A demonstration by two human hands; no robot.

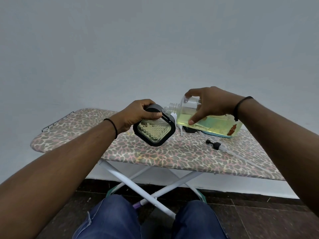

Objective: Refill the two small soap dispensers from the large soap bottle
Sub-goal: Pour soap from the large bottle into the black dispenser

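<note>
My left hand (pixel 138 114) grips a small square soap dispenser (pixel 154 130) with a black frame and a patterned clear body holding yellowish liquid. It is tilted, its open neck pointing up and to the right. My right hand (pixel 209 104) holds the large clear soap bottle (pixel 212 123) nearly on its side above the board. That bottle is partly filled with yellow-green soap, and its open threaded neck (pixel 173 106) sits right beside the dispenser's neck. A black pump head (pixel 213 144) with a clear tube lies on the board. A second dispenser is not clearly visible.
Everything sits over a leopard-print ironing board (pixel 131 152) on white crossed legs. A dark object (pixel 189 129) lies partly hidden under the large bottle. A grey wall stands behind, a dark tiled floor below. My knees in blue jeans are at the bottom.
</note>
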